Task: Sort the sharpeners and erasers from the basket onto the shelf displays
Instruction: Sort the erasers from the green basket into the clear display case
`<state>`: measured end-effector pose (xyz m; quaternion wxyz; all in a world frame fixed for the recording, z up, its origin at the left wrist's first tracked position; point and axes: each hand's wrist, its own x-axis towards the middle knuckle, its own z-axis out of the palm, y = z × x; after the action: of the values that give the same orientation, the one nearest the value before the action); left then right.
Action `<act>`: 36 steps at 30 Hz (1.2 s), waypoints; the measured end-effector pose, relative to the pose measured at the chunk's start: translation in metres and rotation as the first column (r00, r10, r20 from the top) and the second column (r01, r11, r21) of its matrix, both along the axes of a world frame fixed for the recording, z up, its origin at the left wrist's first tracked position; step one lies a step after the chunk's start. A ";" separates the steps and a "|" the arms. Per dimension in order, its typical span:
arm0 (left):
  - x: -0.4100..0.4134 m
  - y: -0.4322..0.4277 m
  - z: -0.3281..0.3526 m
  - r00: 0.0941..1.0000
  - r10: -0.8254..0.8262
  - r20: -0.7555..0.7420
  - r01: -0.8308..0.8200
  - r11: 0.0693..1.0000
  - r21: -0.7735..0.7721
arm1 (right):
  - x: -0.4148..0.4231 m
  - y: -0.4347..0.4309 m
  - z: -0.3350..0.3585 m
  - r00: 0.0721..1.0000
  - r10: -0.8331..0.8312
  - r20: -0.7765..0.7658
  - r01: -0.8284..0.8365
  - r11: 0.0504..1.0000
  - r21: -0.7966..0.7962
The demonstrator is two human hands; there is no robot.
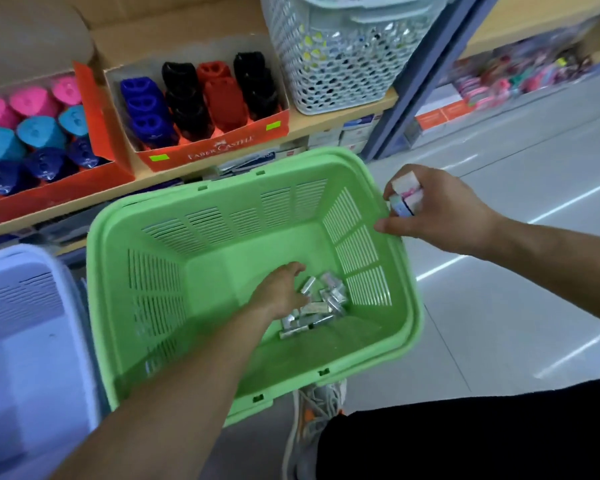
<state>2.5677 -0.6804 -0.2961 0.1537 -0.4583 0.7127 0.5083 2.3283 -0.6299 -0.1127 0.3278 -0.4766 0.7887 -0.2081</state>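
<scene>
**Figure.** Head view, read from near to far; clock directions refer to the frame.

At 6 o'clock, a shoe (pixel 317 407) on the tiled floor. At 8 o'clock, a lavender basket (pixel 25 341). At centre, the green basket (pixel 409 306), almost emptied. A heap of small silvery pieces (pixel 321 306) lies on its floor toward the 4 o'clock corner.

The left hand (pixel 279 292) enters from 7 o'clock and rests knuckles-up on the heap. Its fingertips are hidden beneath it, so whether it pinches anything cannot be told.

At 2 o'clock, at the basket rim, the right hand (pixel 433 213) holds a few white-and-pink erasers (pixel 404 199) with fingers curled round them.

Beyond, on the shelf (pixel 326 123):
- At 11 o'clock, an orange display box (pixel 215 152) with blue, black and red sharpeners standing in rows.
- At 10 o'clock, a second box (pixel 49 194) holding pink, teal and navy ones.
- At 12 to 1 o'clock, a pale mesh basket (pixel 333 64).

**Handling (judged).** The silvery pieces look small, light, rigid and slick. They are likely to slip from a loose scoop, so they are best pinched across their flat faces, a few at a time. The erasers should be light and slightly yielding, with some grip. Holding them across the broad sides suits them, though a stacked handful could slide apart.
</scene>
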 end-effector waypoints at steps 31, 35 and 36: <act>-0.049 0.021 -0.001 0.969 -0.064 -0.240 0.088 0.992 0.093 | -0.020 -0.019 -0.022 0.988 0.036 0.153 -0.054 0.992 0.113; -0.034 -0.004 0.059 0.922 0.255 -0.291 -0.182 0.950 0.254 | -0.011 -0.024 -0.003 0.996 0.063 0.066 -0.070 0.991 0.113; -0.028 -0.007 0.077 0.875 0.366 -0.316 -0.254 0.904 0.345 | -0.007 -0.024 0.002 0.997 0.068 0.037 -0.072 0.992 0.103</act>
<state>2.5393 -0.6877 -0.2188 -0.0029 -0.4346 0.5619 0.7039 2.3208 -0.6544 -0.1102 0.3726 -0.4828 0.7756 -0.1631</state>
